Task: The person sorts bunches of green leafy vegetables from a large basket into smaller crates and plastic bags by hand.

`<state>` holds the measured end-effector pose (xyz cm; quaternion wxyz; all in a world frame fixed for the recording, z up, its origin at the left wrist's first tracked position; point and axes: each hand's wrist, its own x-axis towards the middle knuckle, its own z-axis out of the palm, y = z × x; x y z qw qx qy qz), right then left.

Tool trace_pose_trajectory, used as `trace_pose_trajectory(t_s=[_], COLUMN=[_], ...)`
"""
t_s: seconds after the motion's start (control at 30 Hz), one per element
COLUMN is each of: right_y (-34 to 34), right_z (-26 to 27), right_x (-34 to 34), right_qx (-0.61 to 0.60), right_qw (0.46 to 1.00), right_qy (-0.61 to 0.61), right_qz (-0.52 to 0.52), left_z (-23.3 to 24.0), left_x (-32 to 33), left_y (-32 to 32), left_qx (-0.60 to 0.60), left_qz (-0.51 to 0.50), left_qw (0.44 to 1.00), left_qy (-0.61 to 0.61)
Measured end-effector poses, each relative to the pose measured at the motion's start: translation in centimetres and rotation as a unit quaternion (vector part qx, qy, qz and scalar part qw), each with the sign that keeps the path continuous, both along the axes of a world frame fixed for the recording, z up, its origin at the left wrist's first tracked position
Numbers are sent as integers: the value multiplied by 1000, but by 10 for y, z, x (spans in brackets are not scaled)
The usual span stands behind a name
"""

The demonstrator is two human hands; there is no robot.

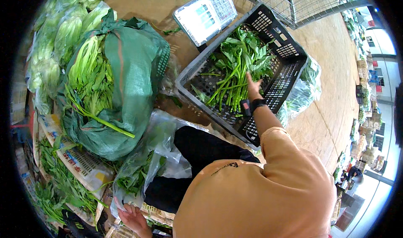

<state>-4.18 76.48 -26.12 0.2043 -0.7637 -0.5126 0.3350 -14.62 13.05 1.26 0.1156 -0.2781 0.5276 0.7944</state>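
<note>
My right hand (pixel 253 86), with a black band and a small device on its wrist, reaches into a black plastic crate (pixel 204 112). Its fingers are apart beside a pile of leafy green stems (pixel 234 77), at least touching its edge. Low in the view, my left hand (pixel 132 217) pinches the edge of a clear plastic bag (pixel 171 160). Leafy greens (pixel 133 178) lie inside that bag, which spreads by my legs. A digital scale (pixel 201 17) with a lit display and keypad stands against the crate's far side.
A bulging green woven sack (pixel 135 77) with exposed greens (pixel 94 77) stands left of the crate. Bagged lettuces (pixel 67 33) are piled beyond it. More loose greens (pixel 63 178) lie at lower left. A wire mesh cage (pixel 292 4) and another bag of greens (pixel 303 90) flank the crate.
</note>
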Motion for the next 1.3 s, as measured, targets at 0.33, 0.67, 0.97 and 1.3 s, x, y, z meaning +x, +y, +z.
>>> trace_pose_trajectory(t_s=[0.33,0.67,0.97,1.3], right_y=[-34,20,36,35], right_z=[22,-45,46,-23], right_x=[-47,4,38,7], right_qx=[-98,-55,-99,-102], right_qw=[983,987,961,993], right_qy=[-143,-34,95,42], right_qz=[65,148,241,44], left_z=[-4,10,0,12], left_x=[1,-5,3,2], left_y=[-7,22,-7,19], left_qx=[7,-50,-28,-64], left_qz=[-43,20,-44,36], left_qw=[999,996,999,996], left_qy=[-27,-65,-17,-52])
